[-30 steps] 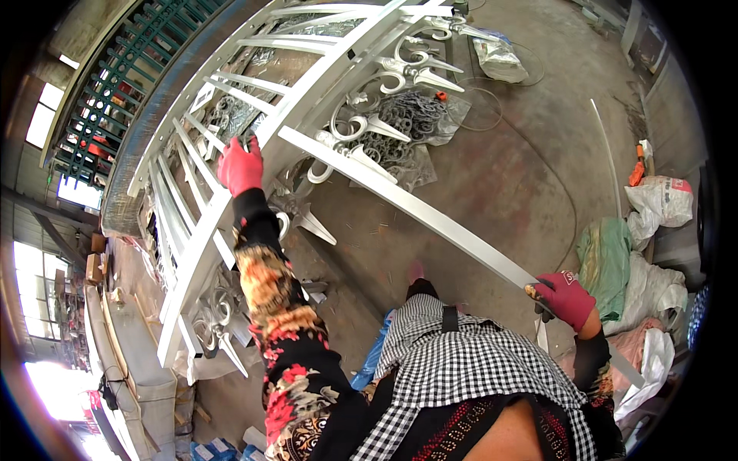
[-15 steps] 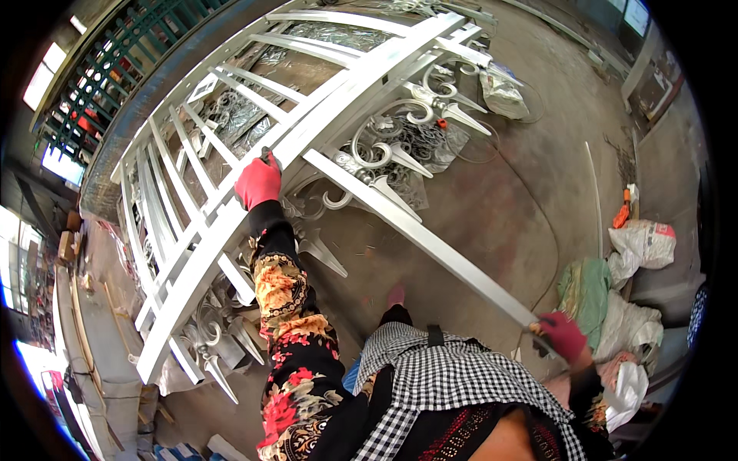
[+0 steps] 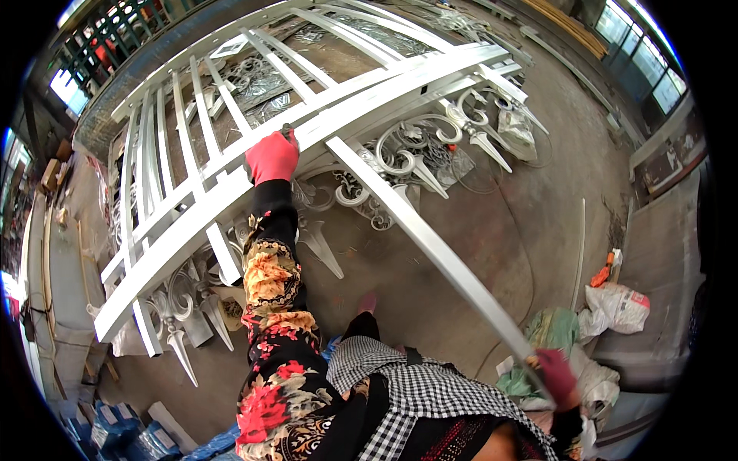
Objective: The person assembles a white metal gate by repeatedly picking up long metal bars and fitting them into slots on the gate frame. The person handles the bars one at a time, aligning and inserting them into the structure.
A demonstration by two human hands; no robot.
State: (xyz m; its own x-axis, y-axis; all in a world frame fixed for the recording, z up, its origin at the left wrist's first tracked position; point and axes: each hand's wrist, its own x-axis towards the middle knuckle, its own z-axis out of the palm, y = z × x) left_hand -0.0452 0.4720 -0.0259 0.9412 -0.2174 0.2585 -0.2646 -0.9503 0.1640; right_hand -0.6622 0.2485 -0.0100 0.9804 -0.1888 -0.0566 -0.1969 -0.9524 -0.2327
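Note:
A white metal railing frame (image 3: 175, 234) with curved double rails and several crossbars spans the upper left. My left hand (image 3: 273, 157), in a red glove with dark fingertips, is closed over its near rail. Low on the right, my right hand (image 3: 556, 376), gloved in the same red, grips the near end of a long white square tube (image 3: 430, 246). The tube slants up and left until its far end meets or passes under the rail, just right of my left hand; the exact contact is hidden. Silver scroll ornaments with pointed tips (image 3: 400, 157) stick out from the frame's near side.
Bags of small metal parts (image 3: 516, 134) lie under and beside the frame. A cable (image 3: 530, 253) crosses the concrete floor. White and green sacks (image 3: 552, 330) stand at right, near an orange-handled tool (image 3: 604, 270). Blue-wrapped packages (image 3: 115, 430) sit at lower left.
The view has shifted, so the frame appears flatter and farther left at its near end. Both hands keep their holds, and the tube stays at about the same place against the rail.

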